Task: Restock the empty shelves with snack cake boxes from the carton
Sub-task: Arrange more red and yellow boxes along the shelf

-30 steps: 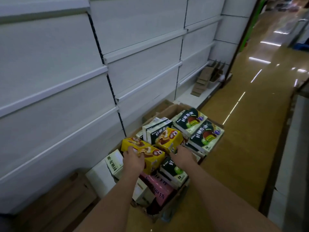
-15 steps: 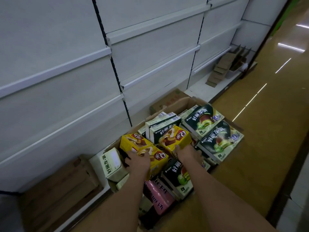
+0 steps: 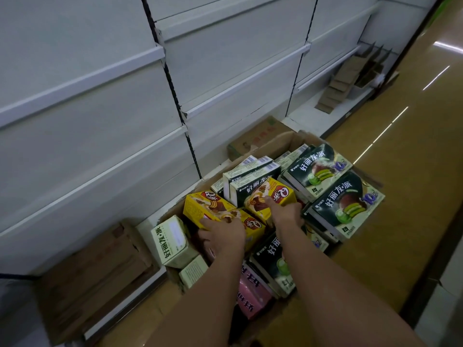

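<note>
Both hands are down in the carton (image 3: 280,144) at lower centre: the left hand (image 3: 223,236) clamps a yellow box (image 3: 208,209), and the right hand (image 3: 285,214) looks curled round another yellow box (image 3: 270,196), though its fingertips are hidden. The dark green boxes (image 3: 345,206) stacked loosely at the right rim could probably slide onto the floor if either box snags coming out.

The one camera is riding on the person's head, looking forward and steeply down, close over the open carton (image 3: 283,144) on the floor (image 3: 390,191). Its wide lens is bending the white shelves (image 3: 105,136) on the left, and the aisle is running off to the upper right.
</note>
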The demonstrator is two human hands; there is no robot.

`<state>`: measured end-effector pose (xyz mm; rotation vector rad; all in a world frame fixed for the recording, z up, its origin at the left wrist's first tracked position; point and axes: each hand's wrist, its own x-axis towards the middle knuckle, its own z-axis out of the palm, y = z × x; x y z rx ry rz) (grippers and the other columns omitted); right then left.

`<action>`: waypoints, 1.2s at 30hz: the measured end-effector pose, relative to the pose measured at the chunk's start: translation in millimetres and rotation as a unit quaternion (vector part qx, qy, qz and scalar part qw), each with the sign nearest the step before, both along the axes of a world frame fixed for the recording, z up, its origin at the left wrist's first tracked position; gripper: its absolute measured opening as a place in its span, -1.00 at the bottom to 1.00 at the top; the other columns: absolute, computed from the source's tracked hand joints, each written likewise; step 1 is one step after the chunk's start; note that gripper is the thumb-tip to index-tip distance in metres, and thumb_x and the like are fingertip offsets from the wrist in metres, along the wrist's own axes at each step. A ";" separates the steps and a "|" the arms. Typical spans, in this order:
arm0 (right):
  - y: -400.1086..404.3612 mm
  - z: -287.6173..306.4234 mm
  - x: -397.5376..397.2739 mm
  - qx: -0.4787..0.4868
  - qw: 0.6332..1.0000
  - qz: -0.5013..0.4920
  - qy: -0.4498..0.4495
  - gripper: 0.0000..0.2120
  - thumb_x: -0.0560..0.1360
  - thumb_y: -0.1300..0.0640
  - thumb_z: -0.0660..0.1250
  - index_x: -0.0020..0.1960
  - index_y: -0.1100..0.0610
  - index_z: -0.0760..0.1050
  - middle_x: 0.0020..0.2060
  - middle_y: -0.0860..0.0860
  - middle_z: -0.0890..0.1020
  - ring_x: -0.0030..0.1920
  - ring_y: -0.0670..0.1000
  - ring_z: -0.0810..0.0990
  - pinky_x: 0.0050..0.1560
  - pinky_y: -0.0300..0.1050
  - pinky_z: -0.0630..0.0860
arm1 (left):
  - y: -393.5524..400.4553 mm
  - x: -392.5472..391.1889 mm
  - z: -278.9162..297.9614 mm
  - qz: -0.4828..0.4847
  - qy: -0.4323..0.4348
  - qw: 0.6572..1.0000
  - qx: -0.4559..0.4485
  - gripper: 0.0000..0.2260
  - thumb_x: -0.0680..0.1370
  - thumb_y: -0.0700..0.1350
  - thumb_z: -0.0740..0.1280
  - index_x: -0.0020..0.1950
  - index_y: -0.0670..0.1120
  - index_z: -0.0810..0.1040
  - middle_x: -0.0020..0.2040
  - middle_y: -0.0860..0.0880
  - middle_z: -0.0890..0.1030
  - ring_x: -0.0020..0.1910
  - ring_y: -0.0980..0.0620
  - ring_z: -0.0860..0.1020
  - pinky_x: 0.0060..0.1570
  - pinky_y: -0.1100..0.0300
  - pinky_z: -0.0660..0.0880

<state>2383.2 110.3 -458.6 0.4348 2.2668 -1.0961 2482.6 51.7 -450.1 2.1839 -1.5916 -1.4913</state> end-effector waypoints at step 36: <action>164.4 165.3 57.7 -0.571 0.804 -0.160 -0.047 -0.55 0.29 0.00 0.44 0.11 0.20 0.57 -0.06 0.21 0.68 -0.14 0.20 0.67 -0.02 0.09 0.54 | 66.8 -6.9 120.1 -0.264 0.320 0.899 0.140 -0.17 0.25 0.30 0.45 0.35 -0.17 0.40 0.19 -0.20 0.58 0.06 -0.21 0.60 0.07 -0.11 0.55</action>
